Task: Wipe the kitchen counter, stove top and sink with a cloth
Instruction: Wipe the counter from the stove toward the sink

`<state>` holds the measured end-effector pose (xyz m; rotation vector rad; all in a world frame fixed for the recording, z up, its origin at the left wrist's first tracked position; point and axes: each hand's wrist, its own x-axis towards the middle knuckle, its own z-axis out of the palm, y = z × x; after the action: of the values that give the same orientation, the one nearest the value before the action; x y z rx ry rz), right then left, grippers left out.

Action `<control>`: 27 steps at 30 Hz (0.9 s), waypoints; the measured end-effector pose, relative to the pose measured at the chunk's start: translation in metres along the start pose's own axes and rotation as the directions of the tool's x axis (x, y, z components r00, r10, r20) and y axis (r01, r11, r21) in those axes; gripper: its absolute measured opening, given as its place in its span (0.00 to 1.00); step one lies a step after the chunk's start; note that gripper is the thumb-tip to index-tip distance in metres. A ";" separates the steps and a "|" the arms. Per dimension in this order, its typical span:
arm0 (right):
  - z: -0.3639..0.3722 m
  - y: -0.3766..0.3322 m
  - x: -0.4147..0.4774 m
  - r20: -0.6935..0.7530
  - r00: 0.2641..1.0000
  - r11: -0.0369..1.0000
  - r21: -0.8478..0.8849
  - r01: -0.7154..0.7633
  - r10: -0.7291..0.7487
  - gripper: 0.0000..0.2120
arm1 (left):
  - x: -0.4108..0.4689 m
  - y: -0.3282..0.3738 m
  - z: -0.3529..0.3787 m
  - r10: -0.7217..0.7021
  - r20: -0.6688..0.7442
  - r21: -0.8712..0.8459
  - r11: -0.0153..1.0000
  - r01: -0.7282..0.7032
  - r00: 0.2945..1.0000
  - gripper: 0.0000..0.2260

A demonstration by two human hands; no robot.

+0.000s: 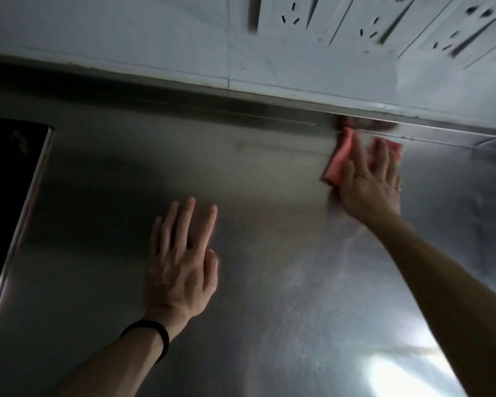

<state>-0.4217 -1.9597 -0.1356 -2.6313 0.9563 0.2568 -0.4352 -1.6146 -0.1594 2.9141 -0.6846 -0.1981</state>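
Note:
A stainless steel counter (269,282) fills most of the view. My right hand (368,184) lies flat on a pink cloth (338,161) and presses it onto the counter at the back, right against the raised steel rear edge (241,116). Blur shows around the cloth and fingers. My left hand (184,265) rests palm down on the bare steel near the middle, fingers spread, holding nothing; a black band sits on its wrist. A black stove top (9,179) is set into the counter at the far left, only partly in view.
A white tiled wall (155,38) rises behind the counter, with several wall sockets (375,24) at the upper right. A bright reflection (390,371) glares off the steel near the front right.

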 end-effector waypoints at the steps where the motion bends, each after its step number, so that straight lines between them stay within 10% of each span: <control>1: -0.011 0.020 0.004 0.026 0.999 0.999 -0.028 -0.023 0.024 0.27 | 0.000 0.000 0.000 -0.004 -0.004 0.005 1.000 0.004 1.000 0.32; 12: 0.040 -0.019 -0.048 -0.055 0.993 0.995 0.021 0.102 -0.101 0.28 | 0.000 0.000 0.005 -0.015 -0.049 0.037 0.999 0.017 0.999 0.32; 22: 0.097 0.032 -0.408 0.180 0.982 0.998 0.012 0.055 -0.056 0.26 | -0.003 0.005 -0.007 0.004 -0.040 0.023 1.000 -0.003 0.999 0.32; 27: 0.090 0.016 -0.335 0.116 0.976 0.981 -0.046 0.189 -0.183 0.28 | -0.003 0.004 -0.003 0.003 -0.057 0.023 1.000 -0.002 0.998 0.32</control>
<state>-0.6910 -1.7411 -0.1305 -2.7033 0.6703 0.3851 -0.4388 -1.6166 -0.1555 2.9282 -0.6857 -0.1073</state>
